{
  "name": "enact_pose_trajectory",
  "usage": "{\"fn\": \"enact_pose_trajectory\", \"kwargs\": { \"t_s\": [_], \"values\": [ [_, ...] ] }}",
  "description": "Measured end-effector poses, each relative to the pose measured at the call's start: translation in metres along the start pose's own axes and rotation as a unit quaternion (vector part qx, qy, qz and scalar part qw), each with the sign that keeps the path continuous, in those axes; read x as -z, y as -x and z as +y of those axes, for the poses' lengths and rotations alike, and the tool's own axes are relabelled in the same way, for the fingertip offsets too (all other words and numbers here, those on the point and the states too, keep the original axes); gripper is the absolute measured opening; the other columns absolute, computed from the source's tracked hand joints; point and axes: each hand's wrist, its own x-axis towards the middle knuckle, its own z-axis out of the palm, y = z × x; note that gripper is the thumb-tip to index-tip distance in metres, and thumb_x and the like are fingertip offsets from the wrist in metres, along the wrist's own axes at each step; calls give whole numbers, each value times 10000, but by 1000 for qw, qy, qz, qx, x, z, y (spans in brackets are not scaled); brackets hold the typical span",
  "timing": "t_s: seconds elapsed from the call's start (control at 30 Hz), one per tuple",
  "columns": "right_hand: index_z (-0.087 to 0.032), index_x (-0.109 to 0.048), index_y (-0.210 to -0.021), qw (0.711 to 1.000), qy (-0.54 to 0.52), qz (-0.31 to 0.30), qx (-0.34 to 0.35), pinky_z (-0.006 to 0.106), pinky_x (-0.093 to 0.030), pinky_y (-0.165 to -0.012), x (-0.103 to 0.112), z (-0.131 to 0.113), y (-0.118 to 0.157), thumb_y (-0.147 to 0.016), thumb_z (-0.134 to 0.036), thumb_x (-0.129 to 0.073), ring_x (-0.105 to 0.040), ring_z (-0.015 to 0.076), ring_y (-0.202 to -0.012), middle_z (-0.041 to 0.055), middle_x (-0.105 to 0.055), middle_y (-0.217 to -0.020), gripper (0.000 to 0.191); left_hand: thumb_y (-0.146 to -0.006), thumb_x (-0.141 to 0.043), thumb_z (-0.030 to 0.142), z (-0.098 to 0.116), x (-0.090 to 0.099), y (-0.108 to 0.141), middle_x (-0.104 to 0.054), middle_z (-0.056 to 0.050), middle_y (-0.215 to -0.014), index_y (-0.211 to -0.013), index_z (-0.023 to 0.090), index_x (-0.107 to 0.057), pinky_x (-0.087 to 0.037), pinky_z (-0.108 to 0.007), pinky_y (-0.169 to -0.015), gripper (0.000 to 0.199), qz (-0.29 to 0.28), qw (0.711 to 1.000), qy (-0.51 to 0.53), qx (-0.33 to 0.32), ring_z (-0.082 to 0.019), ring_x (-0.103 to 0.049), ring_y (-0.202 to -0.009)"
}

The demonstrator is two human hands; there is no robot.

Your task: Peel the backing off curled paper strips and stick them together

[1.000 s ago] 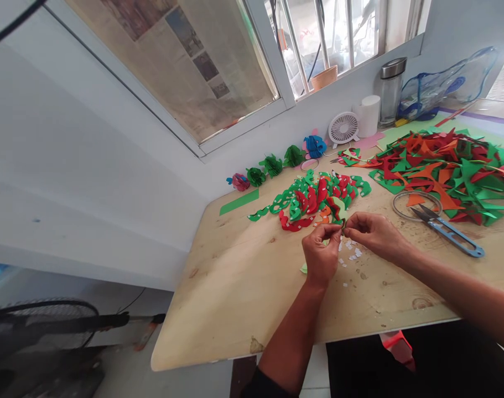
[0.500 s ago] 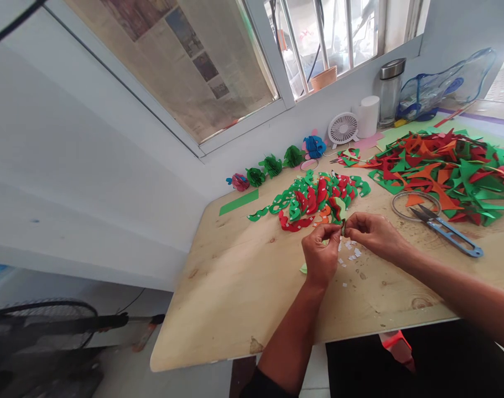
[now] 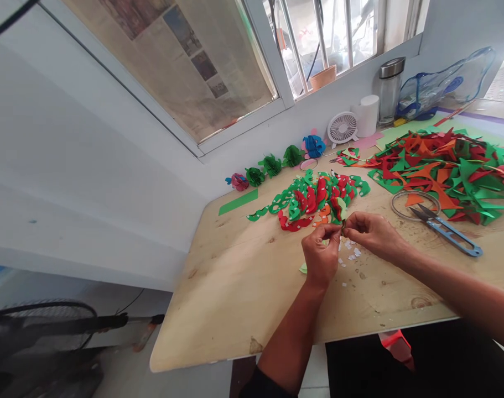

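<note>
My left hand (image 3: 323,251) is closed in a pinch at the lower end of a wavy-edged paper strip (image 3: 339,208), dark red and pale green. My right hand (image 3: 372,231) pinches at the same end, its fingertips almost touching the left ones. The exact spot between the fingers is small and partly hidden. Just beyond my hands lies a heap of scalloped paper strips (image 3: 307,198) in green, red and orange, dotted with small white squares. Small white paper bits (image 3: 354,253) are scattered beside and under my hands. A pale green paper piece (image 3: 303,268) shows beside my left wrist.
Blue thread snips (image 3: 453,235) and a ring-shaped bangle (image 3: 395,205) lie to the right, before a big pile of paper scraps (image 3: 442,166). Folded paper flowers (image 3: 271,165), a small white fan (image 3: 343,128) and a glass bottle (image 3: 389,94) line the wall. A green strip (image 3: 238,202) lies left.
Hardly anything differs. Both hands keep their pinch at the paper strip's end, with only a slight shift of the fingertips.
</note>
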Motion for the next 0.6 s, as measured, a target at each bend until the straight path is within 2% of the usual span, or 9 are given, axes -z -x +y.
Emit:
{"fn": "enact_pose_trajectory", "kwargs": {
  "t_s": [0.33,0.6],
  "values": [
    [-184,-530,-651,1000,-21,-5,-4,228,-319,-461,-1,0,0,-688,-246,-532,-404,97,-503,-45,-471,-545,73,-745,-609,206,-6,-1,-1,-684,-37,-720,-773,157,-683,-516,-261,-661,93,1,1000,15,7,-144,-632,-666],
    [-190,-558,-671,998,-62,-29,-2,246,-371,-491,1,-3,-1,-687,-279,-520,-484,127,-544,-13,-540,-592,99,-721,-623,202,-7,0,0,-681,-48,-756,-797,144,-674,-525,-270,-685,108,9,997,60,38,-149,-640,-699]
  ]
}}
